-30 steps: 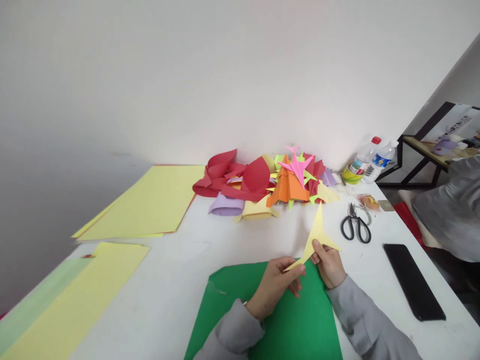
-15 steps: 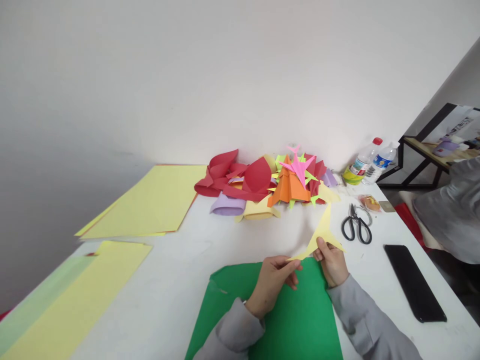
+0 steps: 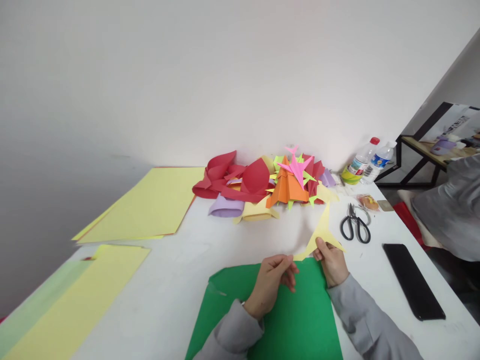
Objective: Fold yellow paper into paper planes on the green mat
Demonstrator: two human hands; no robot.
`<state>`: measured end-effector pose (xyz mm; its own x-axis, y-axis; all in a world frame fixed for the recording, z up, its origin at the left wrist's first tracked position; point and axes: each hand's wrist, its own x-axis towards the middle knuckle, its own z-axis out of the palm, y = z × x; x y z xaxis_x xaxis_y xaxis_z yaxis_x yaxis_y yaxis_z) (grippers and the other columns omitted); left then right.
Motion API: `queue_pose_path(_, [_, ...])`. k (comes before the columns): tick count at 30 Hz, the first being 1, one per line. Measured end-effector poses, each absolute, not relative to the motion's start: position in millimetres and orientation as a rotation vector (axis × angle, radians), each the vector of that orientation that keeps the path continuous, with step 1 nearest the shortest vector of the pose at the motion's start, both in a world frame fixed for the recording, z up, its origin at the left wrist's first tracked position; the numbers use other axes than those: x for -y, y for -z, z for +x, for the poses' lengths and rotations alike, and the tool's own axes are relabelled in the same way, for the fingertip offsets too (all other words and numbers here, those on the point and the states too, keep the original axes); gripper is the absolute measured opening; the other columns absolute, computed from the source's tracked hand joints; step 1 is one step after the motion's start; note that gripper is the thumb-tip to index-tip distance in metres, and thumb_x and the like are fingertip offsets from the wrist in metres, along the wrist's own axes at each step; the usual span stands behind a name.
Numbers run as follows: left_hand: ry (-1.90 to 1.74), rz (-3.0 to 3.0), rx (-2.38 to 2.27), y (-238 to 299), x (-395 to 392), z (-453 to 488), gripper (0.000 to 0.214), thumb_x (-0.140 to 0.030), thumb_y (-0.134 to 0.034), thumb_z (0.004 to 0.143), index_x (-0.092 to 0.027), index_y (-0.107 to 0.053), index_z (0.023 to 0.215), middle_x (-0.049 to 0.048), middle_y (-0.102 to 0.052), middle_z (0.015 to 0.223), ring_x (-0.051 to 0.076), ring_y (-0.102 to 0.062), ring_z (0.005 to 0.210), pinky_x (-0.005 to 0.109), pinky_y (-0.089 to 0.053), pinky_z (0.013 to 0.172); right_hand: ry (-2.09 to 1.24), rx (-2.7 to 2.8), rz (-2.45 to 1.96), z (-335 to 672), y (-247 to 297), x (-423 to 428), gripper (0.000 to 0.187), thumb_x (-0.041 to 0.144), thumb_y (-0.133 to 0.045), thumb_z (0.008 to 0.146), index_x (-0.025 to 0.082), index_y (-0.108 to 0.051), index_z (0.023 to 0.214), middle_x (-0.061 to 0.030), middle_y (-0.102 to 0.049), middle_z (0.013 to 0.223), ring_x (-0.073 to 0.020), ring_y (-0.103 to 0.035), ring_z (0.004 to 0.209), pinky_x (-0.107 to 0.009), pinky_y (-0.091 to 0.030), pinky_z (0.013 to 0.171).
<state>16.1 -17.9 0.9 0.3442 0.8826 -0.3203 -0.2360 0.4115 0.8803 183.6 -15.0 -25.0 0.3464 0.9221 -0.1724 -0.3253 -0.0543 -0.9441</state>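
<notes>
Pale yellow folded paper [image 3: 320, 230] with three pointed arms is held up above the green sheet [image 3: 296, 315]. My right hand [image 3: 330, 260] pinches it near its middle, thumb on the front. Its left tip meets the thumb and forefinger of my left hand [image 3: 272, 285], which are pressed together there and hide the end of the tip. The other fingers of my left hand are loosely curled. Both wrists come out of grey sleeves. Black-handled scissors [image 3: 355, 227] lie on the white table to the right of my right hand, blades pointing away.
Folded paper shapes pile up by the wall, among them an orange one [image 3: 287, 190], a pink one [image 3: 298, 167] and red ones [image 3: 256, 180]. Yellow sheets [image 3: 146, 205] lie left. At right are two bottles [image 3: 358, 165], a black phone-like slab [image 3: 412, 280] and a person's grey sleeve [image 3: 450, 207].
My left thumb and forefinger have shifted slightly left and up along the paper's left tip, now covering its end. My right hand keeps its hold. The view has moved slightly.
</notes>
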Motion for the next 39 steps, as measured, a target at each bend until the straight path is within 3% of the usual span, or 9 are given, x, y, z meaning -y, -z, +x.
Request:
queue_pose_path(12, [-0.914,0.935,-0.904,-0.2,21.4,13.8,0.047,-0.059,-0.066,0.072,-0.013,-0.065,0.065,0.0014,-0.059,0.044,0.013,-0.054,0.038,0.023,-0.045,0.041,-1.144,0.608,-1.213,182.6,17.4,12.6,0.053,0.059,-0.078,0.063,0.020,-0.050,0.042,0.0051,-0.042,0.039,-0.0098,-0.040,0.042,-0.027,-0.034,0.049])
queue_pose_path(16, [-0.973,0.877,-0.893,1.9,18.8,13.9,0.054,-0.066,-0.058,0.074,-0.013,-0.063,0.064,0.0033,-0.061,0.053,0.013,-0.055,0.041,0.026,-0.048,0.040,-1.141,0.619,-1.211,183.5,15.7,12.5,0.053,0.061,-0.077,0.062,0.020,-0.049,0.043,0.0056,-0.042,0.039,-0.0099,-0.039,0.042,-0.027,-0.035,0.048])
queue_pose_path(25, [-0.838,0.964,-0.898,-0.9,19.7,15.3,0.056,-0.067,-0.058,0.072,-0.012,-0.065,0.070,0.0050,-0.063,0.064,0.014,-0.058,0.048,0.026,-0.049,0.041,-1.227,0.835,-1.236,181.0,20.7,20.0,0.054,0.059,-0.073,0.069,0.019,-0.050,0.040,0.0032,-0.047,0.040,-0.0102,-0.041,0.043,-0.027,-0.034,0.050])
queue_pose_path(32, [-0.719,1.112,-0.888,1.2,22.2,18.2,0.043,-0.056,-0.073,0.064,-0.013,-0.069,0.065,0.0000,-0.056,0.048,0.013,-0.053,0.045,0.024,-0.044,0.044,-1.311,0.988,-1.273,177.5,11.8,23.4,0.049,0.054,-0.077,0.064,0.019,-0.053,0.040,0.0023,-0.051,0.039,-0.0101,-0.043,0.041,-0.026,-0.033,0.046])
queue_pose_path(39, [-0.750,1.186,-0.895,0.9,22.2,14.6,0.047,-0.060,-0.068,0.069,-0.014,-0.070,0.062,-0.0007,-0.053,0.048,0.011,-0.045,0.045,0.023,-0.035,0.045,-1.397,1.067,-1.217,169.5,3.0,26.9,0.045,0.056,-0.077,0.061,0.018,-0.058,0.046,0.0037,-0.050,0.040,-0.0093,-0.039,0.039,-0.025,-0.029,0.042])
